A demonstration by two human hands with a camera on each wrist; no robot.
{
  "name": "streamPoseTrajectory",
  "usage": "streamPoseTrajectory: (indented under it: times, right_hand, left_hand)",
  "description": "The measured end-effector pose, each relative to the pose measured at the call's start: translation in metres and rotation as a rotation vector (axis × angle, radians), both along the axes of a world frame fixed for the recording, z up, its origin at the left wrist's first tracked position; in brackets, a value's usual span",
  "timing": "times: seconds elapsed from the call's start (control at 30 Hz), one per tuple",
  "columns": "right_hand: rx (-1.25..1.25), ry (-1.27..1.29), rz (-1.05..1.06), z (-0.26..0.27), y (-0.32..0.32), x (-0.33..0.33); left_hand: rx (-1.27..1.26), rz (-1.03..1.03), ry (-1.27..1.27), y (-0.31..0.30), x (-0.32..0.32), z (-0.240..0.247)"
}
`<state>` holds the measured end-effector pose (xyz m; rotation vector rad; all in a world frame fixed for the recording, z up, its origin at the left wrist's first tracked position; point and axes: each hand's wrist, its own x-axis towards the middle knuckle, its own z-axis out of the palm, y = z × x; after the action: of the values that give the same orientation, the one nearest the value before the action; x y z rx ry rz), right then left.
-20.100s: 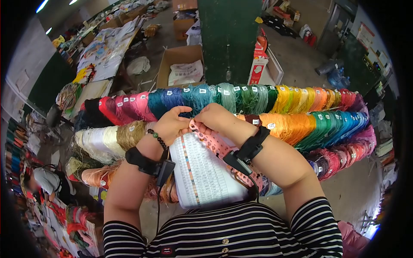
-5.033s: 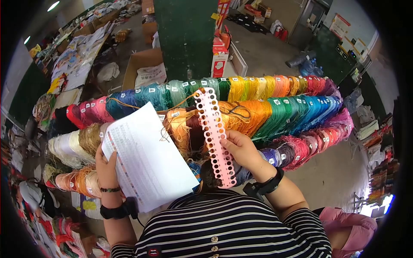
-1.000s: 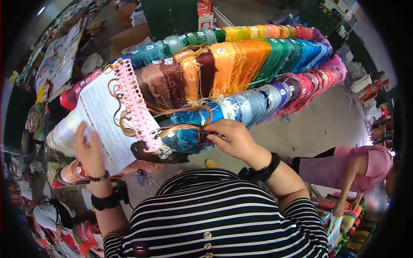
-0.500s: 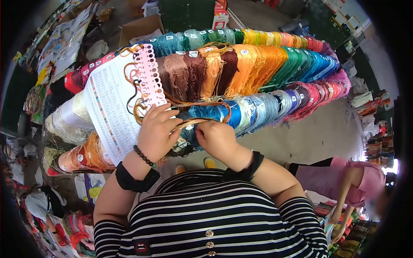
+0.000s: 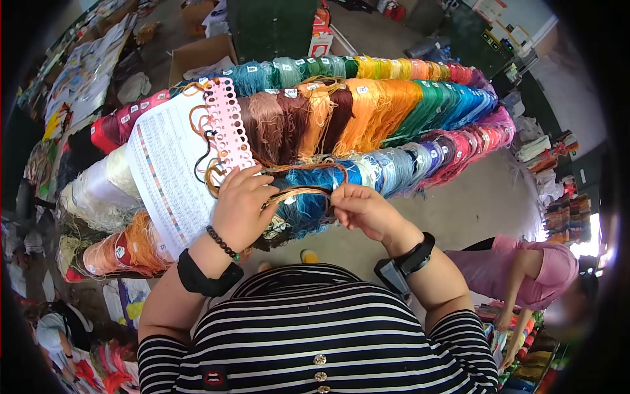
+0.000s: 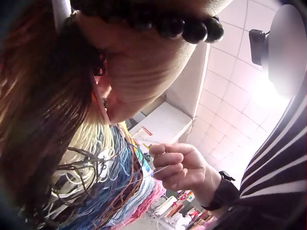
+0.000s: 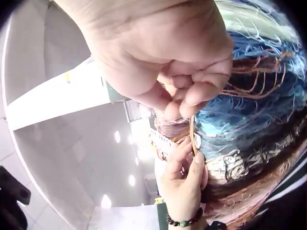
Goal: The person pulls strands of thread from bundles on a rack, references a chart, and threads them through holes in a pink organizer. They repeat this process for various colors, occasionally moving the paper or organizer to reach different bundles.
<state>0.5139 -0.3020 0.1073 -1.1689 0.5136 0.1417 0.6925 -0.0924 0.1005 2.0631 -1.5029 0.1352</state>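
A pink thread card (image 5: pixel 226 125) with rows of holes lies along the right side of a printed sheet (image 5: pixel 161 171), loops of brown and black thread hanging from it. My left hand (image 5: pixel 241 203) grips the card's lower end; in the left wrist view a pink edge shows beneath that hand (image 6: pixel 134 72). From there a bundle of tan and brown threads (image 5: pixel 298 192) stretches right. My right hand (image 5: pixel 364 210) pinches its far end between thumb and fingers. In the right wrist view, the strands (image 7: pixel 193 136) run between the right hand (image 7: pixel 163 57) and the left hand (image 7: pixel 182 189).
Three rows of labelled thread hanks surround the work: orange hanks (image 5: pixel 380 108) in the middle, blue hanks (image 5: pixel 321 177) under the strands, white hanks (image 5: pixel 105 184) at left. A person in pink (image 5: pixel 512 276) bends at the right. A cardboard box (image 5: pixel 203 56) stands beyond the rows.
Earlier my right hand held the card upright and my left held the sheet. The card now lies on the sheet; my left hand came onto it, and my right moved rightward, stretching the threads.
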Motion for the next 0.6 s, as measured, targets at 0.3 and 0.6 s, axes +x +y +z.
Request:
streamPoseTrajectory:
  times: [0.3, 0.6]
  right_hand:
    - [-0.542, -0.622, -0.244, 0.192, -0.034, -0.052]
    - [-0.810, -0.831, -0.857, 0.439, -0.156, -0.201]
  left_hand:
    - [-0.014, -0.044, -0.006, 0.004, 0.004, -0.001]
    - [0.010, -0.164, 0.076, 0.013, 0.014, 0.011]
